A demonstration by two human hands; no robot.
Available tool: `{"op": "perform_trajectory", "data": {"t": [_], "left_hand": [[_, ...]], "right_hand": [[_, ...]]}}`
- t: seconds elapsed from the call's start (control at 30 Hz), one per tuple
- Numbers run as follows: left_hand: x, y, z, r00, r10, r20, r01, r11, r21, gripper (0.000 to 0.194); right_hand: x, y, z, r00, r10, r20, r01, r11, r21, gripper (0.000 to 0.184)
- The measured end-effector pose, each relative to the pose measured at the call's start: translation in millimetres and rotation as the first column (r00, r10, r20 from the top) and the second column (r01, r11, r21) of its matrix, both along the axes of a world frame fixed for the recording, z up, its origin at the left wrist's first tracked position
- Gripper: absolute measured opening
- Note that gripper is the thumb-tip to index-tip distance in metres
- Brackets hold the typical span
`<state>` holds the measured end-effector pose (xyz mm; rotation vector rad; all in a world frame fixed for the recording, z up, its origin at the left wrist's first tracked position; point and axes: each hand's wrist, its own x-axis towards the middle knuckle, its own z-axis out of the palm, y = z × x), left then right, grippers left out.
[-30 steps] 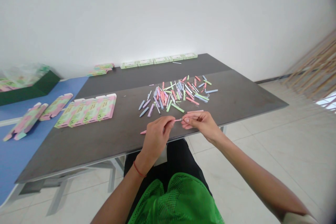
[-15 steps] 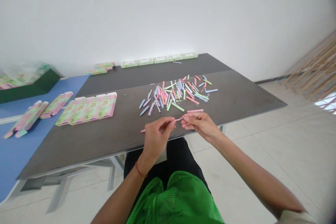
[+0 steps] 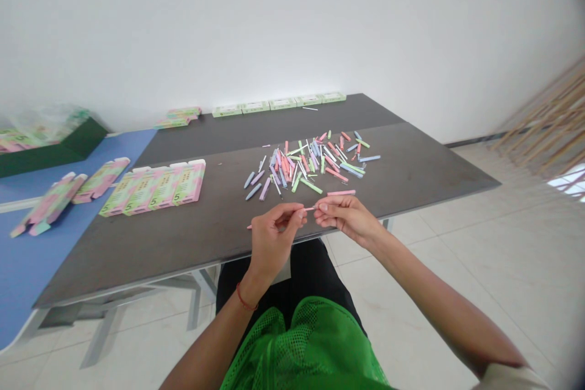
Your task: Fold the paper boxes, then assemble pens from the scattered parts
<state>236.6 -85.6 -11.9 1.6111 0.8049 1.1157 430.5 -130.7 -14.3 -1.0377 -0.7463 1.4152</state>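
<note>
My left hand (image 3: 273,236) and my right hand (image 3: 343,217) meet over the near edge of the dark table (image 3: 183,237). Both pinch the ends of one thin pink stick-like piece (image 3: 310,208) between thumb and fingers. A pink end (image 3: 249,226) pokes out to the left of my left hand. Just beyond my right hand lies a single pink piece (image 3: 340,193). Further back a loose pile of pastel pieces (image 3: 311,161), pink, green, blue and purple, is spread on the table.
Flat pink-and-green cartons (image 3: 153,189) lie in a row on the table's left part, more (image 3: 50,201) on the blue surface. Small green boxes (image 3: 278,103) line the far edge. A dark green bin (image 3: 55,152) stands at far left. Wooden slats (image 3: 548,116) lean at right.
My hands have kept their pinch on the pink piece and hardly moved; the view has shifted slightly.
</note>
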Motion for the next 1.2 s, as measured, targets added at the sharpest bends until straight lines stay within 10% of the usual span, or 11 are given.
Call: {"op": "perform_trajectory", "data": {"t": [0.2,0.47,0.93,1.2], "left_hand": [[1,1,-0.5,0.999,-0.02,0.034,0.022,0.997,-0.07,0.021],[-6,2,-3.6,0.987,0.008,-0.163,0.025,0.979,0.201,0.018],[-20,10,7.9,0.95,-0.015,-0.313,0.123,0.937,0.328,0.011],[-47,9,14.3,0.945,-0.037,-0.324,0.133,0.951,0.279,0.014]], "right_hand": [[-2,0,-3.3,1.0,0.015,0.002,-0.015,1.0,0.016,0.03],[-8,0,-3.7,0.995,-0.036,0.094,0.032,0.999,0.039,0.033],[-10,10,5.1,0.911,0.216,0.351,-0.231,0.973,0.001,0.05],[69,63,22.3,0.581,-0.348,0.736,0.088,0.926,0.367,0.031]]}}
